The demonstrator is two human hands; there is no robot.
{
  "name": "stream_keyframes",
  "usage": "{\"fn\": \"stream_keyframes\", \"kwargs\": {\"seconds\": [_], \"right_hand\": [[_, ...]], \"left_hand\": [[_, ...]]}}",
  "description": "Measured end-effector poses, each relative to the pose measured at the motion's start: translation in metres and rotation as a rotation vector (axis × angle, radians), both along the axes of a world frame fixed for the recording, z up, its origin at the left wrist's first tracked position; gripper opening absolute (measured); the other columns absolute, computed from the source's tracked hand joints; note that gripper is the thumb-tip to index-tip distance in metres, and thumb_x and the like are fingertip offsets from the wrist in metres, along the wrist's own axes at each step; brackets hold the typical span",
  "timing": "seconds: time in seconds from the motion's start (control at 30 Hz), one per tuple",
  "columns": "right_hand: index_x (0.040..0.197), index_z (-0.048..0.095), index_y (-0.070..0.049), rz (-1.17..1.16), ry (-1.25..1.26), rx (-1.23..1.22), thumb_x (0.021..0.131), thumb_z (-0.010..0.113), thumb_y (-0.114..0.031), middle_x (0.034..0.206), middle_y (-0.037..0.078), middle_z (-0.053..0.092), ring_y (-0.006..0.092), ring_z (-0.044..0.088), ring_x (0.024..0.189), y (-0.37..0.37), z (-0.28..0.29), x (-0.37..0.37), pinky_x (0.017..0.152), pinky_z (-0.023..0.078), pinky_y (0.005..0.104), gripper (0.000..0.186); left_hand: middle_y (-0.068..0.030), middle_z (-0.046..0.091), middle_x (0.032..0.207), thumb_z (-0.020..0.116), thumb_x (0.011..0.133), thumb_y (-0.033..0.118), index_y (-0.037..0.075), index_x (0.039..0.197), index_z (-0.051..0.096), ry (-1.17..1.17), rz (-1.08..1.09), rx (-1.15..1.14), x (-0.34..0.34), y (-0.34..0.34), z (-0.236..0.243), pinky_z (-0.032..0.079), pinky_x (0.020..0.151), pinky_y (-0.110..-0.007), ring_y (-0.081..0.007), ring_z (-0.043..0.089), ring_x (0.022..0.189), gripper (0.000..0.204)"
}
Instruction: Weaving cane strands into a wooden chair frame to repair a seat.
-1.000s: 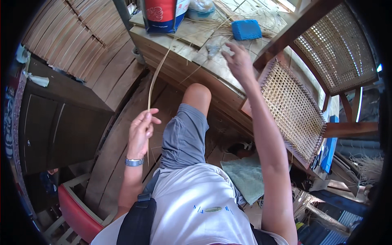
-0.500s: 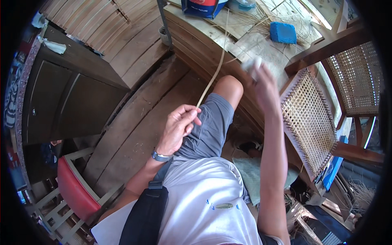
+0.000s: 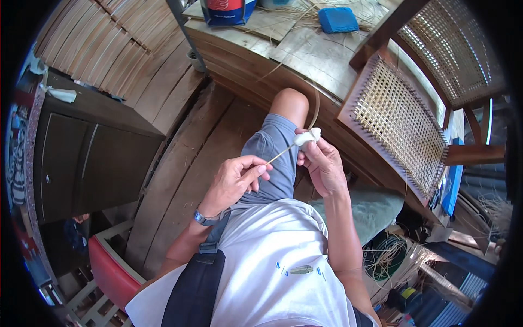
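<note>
My left hand (image 3: 243, 177) pinches one end of a thin, pale cane strip (image 3: 281, 154) over my lap. The strip runs through a small white wad (image 3: 308, 137), perhaps cloth, which the fingers of my right hand (image 3: 324, 163) close around. Past that hand, the strip's far part curves up to the edge of the wooden bench (image 3: 310, 65). To the right, a wooden chair has a woven cane seat (image 3: 400, 120) with loops along its edge and a cane back (image 3: 453, 52).
On the bench lie a blue block (image 3: 338, 19), loose cane strands and a red-and-blue bag (image 3: 229, 12). A dark cabinet (image 3: 98, 147) and a red-padded chair (image 3: 113, 270) stand left. Stacked slats (image 3: 103, 49) are behind. Tools and cane scraps (image 3: 385, 253) lie lower right.
My right hand has come down from above the bench to the cane strip, with the white wad now around it. The view has shifted, moving the bench and chair leftward and up.
</note>
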State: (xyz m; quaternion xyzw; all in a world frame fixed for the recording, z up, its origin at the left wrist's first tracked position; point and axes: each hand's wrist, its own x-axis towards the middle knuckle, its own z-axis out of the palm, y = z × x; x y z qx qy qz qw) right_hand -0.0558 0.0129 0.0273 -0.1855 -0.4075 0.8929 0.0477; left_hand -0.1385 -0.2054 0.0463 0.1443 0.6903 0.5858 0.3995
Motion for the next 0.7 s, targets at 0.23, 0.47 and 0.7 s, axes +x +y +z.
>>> {"fn": "stream_keyframes", "kwargs": {"seconds": [0.23,0.47,0.7], "right_hand": [[0.130,0.061,0.007,0.060,0.010,0.178,0.099,0.064,-0.014,0.101,0.006,0.069,0.0107,0.063,0.073,-0.002,0.000,0.022,0.071,0.053,0.0261,0.037],[0.133,0.060,0.007,0.138,-0.094,-0.039,0.098,0.068,-0.018,0.093,0.005,0.071,0.0100,0.065,0.073,-0.002,-0.003,0.036,0.070,0.053,0.0246,0.044],[0.124,0.066,0.004,-0.081,0.024,0.043,0.097,0.067,-0.016,0.101,0.004,0.071,0.0082,0.061,0.075,0.014,-0.024,0.034,0.068,0.050,0.0237,0.033]], "left_hand": [[-0.0050,0.072,0.084,0.060,0.103,0.013,-0.002,0.110,0.071,0.019,-0.052,0.059,0.011,0.012,0.002,0.044,0.052,-0.017,-0.0030,0.056,0.058,0.020],[-0.0064,0.073,0.084,0.058,0.104,0.018,-0.001,0.108,0.071,-0.107,-0.101,0.025,0.008,0.018,-0.005,0.045,0.050,-0.017,-0.0033,0.057,0.057,0.024],[-0.0105,0.072,0.093,0.053,0.107,0.022,-0.004,0.115,0.068,-0.152,-0.132,0.054,0.013,0.033,-0.003,0.051,0.058,-0.021,-0.0091,0.065,0.067,0.030]]}}
